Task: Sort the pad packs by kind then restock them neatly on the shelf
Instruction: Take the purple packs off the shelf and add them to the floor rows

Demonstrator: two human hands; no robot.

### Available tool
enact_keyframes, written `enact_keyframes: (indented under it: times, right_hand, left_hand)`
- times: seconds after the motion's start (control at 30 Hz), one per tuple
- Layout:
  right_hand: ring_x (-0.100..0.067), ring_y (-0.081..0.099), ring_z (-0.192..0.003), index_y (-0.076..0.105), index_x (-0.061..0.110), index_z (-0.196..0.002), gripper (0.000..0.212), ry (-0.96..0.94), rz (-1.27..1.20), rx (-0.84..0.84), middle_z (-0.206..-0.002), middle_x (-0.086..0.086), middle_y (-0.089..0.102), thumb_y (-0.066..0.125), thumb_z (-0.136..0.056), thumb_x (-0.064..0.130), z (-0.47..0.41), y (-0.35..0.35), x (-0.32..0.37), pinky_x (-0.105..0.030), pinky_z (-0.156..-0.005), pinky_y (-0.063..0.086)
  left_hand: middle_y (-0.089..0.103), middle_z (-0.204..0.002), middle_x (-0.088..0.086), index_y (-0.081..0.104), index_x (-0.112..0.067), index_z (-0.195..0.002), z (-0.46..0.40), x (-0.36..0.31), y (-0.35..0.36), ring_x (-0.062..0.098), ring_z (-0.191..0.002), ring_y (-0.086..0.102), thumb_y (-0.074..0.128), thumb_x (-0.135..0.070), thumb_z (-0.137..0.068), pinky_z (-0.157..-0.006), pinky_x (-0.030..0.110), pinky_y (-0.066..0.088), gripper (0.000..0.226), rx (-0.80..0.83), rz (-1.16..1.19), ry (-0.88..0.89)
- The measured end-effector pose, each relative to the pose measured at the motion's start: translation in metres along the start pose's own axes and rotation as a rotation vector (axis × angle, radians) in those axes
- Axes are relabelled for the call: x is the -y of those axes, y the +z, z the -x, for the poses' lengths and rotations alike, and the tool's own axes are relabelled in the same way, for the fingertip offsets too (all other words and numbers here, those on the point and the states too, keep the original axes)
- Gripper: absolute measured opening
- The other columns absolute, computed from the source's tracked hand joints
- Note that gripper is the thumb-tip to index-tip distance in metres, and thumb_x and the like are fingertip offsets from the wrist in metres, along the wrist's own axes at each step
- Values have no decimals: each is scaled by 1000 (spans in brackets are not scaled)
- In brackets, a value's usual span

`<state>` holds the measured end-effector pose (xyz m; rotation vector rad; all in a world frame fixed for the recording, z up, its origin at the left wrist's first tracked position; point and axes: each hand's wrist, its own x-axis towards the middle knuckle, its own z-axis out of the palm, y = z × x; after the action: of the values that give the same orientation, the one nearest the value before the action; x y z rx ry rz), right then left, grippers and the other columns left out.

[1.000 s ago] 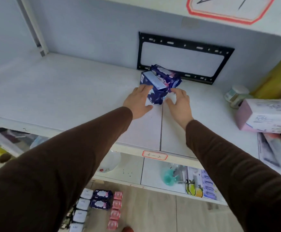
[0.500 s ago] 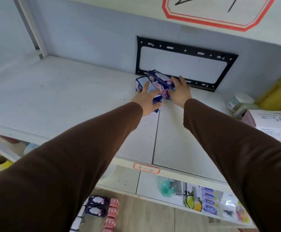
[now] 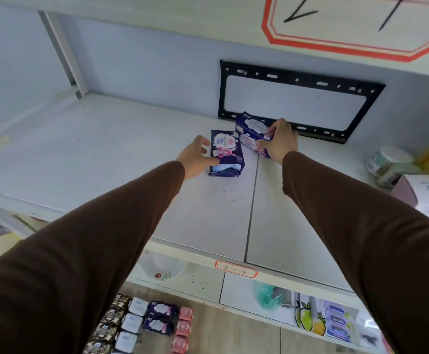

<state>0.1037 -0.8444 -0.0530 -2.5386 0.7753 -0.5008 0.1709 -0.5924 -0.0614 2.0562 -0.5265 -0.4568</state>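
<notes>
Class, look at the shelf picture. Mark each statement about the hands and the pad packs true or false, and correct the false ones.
1. The right hand grips the rear navy pack. True.
2. The left hand holds a pink pack. False: its fingers are spread beside the front navy pack.
3. Both navy packs sit on the shelf. True.
4. The floor packs are all navy. False: white, pink and dark ones too.

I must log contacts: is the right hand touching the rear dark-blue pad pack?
Touching. The head view shows the right hand gripping the rear pad pack, fingers curled round it.
</notes>
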Motion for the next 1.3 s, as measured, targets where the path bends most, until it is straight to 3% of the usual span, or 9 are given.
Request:
enact_keyframes:
  times: [0.07, 0.13, 0.27, 0.5, 0.73, 0.87, 1.0, 1.13, 1.3]
  right_hand:
    - [-33, 44, -117, 46, 12, -127, 59, 9, 15, 13, -128, -9, 53, 77, -81, 33, 0, -1, 3, -35, -84, 37]
    - [-36, 42, -122, 46, 11, -136, 66, -33, 165, 46, -133, -13, 51, 72, -83, 42, -1, -4, 5, -40, -94, 37]
    - [-36, 46, -116, 53, 12, -133, 61, -72, 298, 93, -126, -17, 53, 62, -88, 52, 2, -8, 5, -41, -99, 37]
    - [-27, 56, -109, 56, 14, -134, 51, -46, -76, -74, -125, -12, 50, 67, -90, 36, 22, -16, 6, -28, -91, 43]
    - [-20, 52, -115, 50, 16, -141, 53, -410, -213, -28, -124, -6, 49, 63, -93, 33, 38, -44, 53, -34, -101, 45]
    - [-16, 50, -120, 48, 20, -143, 50, -531, -198, 34, -130, -2, 49, 59, -97, 34, 50, -43, 74, -36, -104, 45]
    - [-7, 46, -127, 44, 25, -145, 47, -297, -495, 10, -142, 3, 47, 39, -104, 47, 61, -31, 84, -9, -101, 35]
    - [-31, 41, -136, 36, 12, -150, 82, 17, -190, 158, -150, -12, 43, 47, -92, 67, 57, 1, 64, -42, -110, 38]
    - [-28, 57, -113, 53, 12, -128, 99, 231, -22, 417, -126, -11, 61, 63, -61, 84, 67, 22, 62, -43, -101, 48]
  left_hand:
    - [51, -130, 10, 43, -20, -139, -2, -2, 9, 25, -108, 57, 77, -24, -84, -77, 33, 54, 65, 21, -5, 22]
    - [40, -145, 10, 34, -23, -150, -5, -4, 15, 27, -126, 50, 76, -26, -85, -96, 38, 53, 77, 23, -117, 87]
    - [14, -164, 1, 32, -28, -154, -16, -1, 18, 28, -145, 31, 70, -40, -89, -116, 40, 35, 77, 97, -345, 190]
    - [24, -156, 4, 30, -32, -154, -9, -11, 14, 31, -140, 30, 60, -63, -87, -113, 47, 37, 79, 17, -512, 253]
    - [20, -158, 5, 11, -33, -157, -12, -60, -46, 17, -134, 38, 88, -24, -74, -107, 26, 34, 113, -161, -95, 451]
    - [43, -141, 6, 39, -28, -149, -10, -58, -75, 21, -123, 53, 89, -17, -71, -103, 34, 50, 93, -36, -145, 407]
    - [66, -117, -1, 58, -21, -122, 4, -35, -93, 19, -101, 64, 87, -20, -73, -90, 35, 56, 56, -62, -166, 377]
    - [68, -115, -3, 60, -23, -121, 19, -3, -115, 18, -99, 65, 85, -22, -75, -84, 28, 53, 52, -122, -134, 348]
    - [66, -119, -5, 58, -26, -122, 40, 28, -139, 17, -101, 64, 84, -29, -77, -86, 31, 56, 52, -146, -136, 276]
